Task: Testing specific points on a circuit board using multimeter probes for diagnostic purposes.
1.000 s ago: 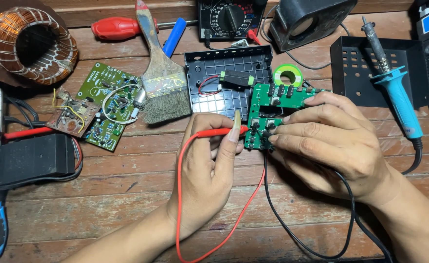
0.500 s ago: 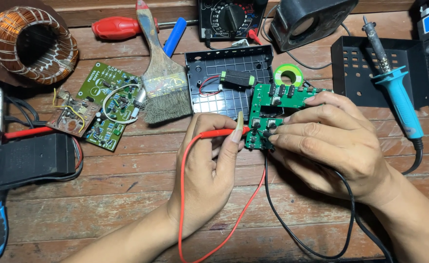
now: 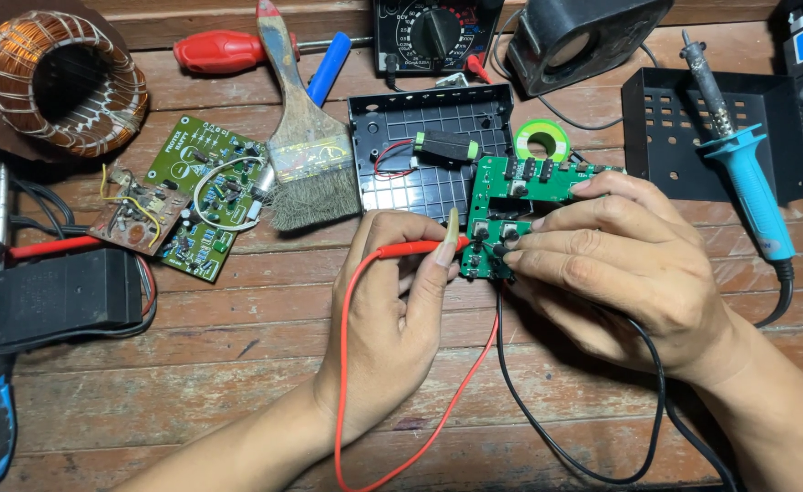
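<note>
Everything here sits around the small green printed circuit board point(image 3: 503, 205), so I'll use that as the landmark. It's held up just over the worn wooden plank table point(image 3: 237, 364), right of centre. The right hand point(image 3: 620, 273) wraps it from the right side, fingers curled and pressed onto the board's face and edge, thumb underneath where I can't really see it. The left hand point(image 3: 397, 314) comes in from the board's left, fingers pinched together around the thin red multimeter probe point(image 3: 419, 248), whose tip touches the board's left edge. The probe's red lead point(image 3: 347, 364) loops down below the board toward the bottom of the view, and a black lead point(image 3: 547, 437) drops from under the board and curves off down and right.

Directly behind the board, touching or nearly, there's a black plastic ribbed case shell point(image 3: 419, 150), and a green tape roll point(image 3: 540, 138) sits just above the board. Further up is a black dial multimeter point(image 3: 433, 32). Well left of the board: a worn paintbrush with wooden handle point(image 3: 301, 137), a bigger green circuit board point(image 3: 205, 196), and a copper-wound toroid coil point(image 3: 64, 82). Off to the right lies a blue-handled soldering iron point(image 3: 738, 173) across a black perforated metal cover point(image 3: 675, 128).
</note>
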